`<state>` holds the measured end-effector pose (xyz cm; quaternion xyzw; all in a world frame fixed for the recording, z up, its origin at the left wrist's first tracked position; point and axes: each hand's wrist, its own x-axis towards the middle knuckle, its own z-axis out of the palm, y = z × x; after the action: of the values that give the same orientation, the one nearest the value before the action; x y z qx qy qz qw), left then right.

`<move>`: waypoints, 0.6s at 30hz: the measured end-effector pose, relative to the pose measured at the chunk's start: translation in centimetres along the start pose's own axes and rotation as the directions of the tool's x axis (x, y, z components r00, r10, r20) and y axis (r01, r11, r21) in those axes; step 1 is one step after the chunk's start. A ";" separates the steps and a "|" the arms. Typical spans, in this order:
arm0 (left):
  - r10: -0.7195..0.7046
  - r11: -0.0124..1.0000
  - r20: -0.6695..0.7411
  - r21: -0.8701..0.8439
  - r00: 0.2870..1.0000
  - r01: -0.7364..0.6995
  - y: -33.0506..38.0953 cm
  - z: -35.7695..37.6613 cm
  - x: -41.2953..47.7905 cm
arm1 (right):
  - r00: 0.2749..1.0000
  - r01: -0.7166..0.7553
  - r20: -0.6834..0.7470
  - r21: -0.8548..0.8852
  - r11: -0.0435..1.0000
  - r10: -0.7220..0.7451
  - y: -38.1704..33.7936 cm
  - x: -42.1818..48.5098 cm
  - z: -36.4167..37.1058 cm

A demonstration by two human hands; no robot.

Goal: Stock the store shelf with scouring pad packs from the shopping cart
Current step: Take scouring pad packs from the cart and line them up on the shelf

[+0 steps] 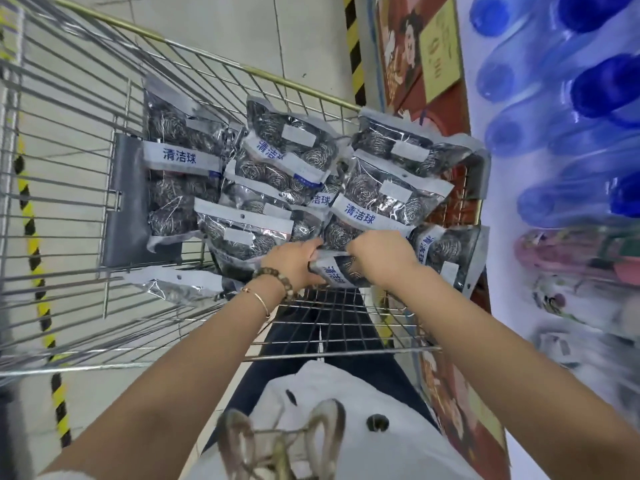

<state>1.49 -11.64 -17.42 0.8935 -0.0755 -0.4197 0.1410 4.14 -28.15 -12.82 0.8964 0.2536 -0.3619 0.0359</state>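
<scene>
- Step in hand, as I judge it: taking stock out of the cart; nothing is on its way to the shelf yet
- The left hand (294, 261) grasps the left end of a clear plastic pack of steel-wool scouring balls (333, 271) with a white band and blue lettering, its fingers curled round the edge
- The right hand (381, 259) clutches the same pack at its right end, knuckles up and fingertips tucked out of sight
- That pack sits low inside the silver wire shopping cart (207, 55), at the near end of the basket, touching the pile
- The remaining packs (391, 199), all of the same kind, lie overlapping across the basket
- One long pack (183, 161) lies at the left of the pile
- The store shelf (502, 237) runs down the right side, just beside the cart and blurred; translucent blue bottles (595, 84) lie on it
- A brown bead bracelet (273, 275) and a thin gold bangle (258, 299) ring the left wrist
- Next move, in my view: lift the pack clear without dragging its neighbours, then turn right to the shelf
- The slippery film calls for a firm hold; where on the shelf the packs belong I cannot tell
</scene>
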 end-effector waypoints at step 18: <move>-0.538 0.193 -0.034 -0.978 0.842 0.083 -3.7 -2.7 -2.0 | 0.703 -0.347 0.359 0.927 -0.144 0.614 7.8 1.3 5.0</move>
<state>2.35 -7.08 -15.47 0.6795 0.4074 -0.2198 0.5693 5.51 -35.57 -18.35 0.7339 -0.4039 -0.2969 -0.4584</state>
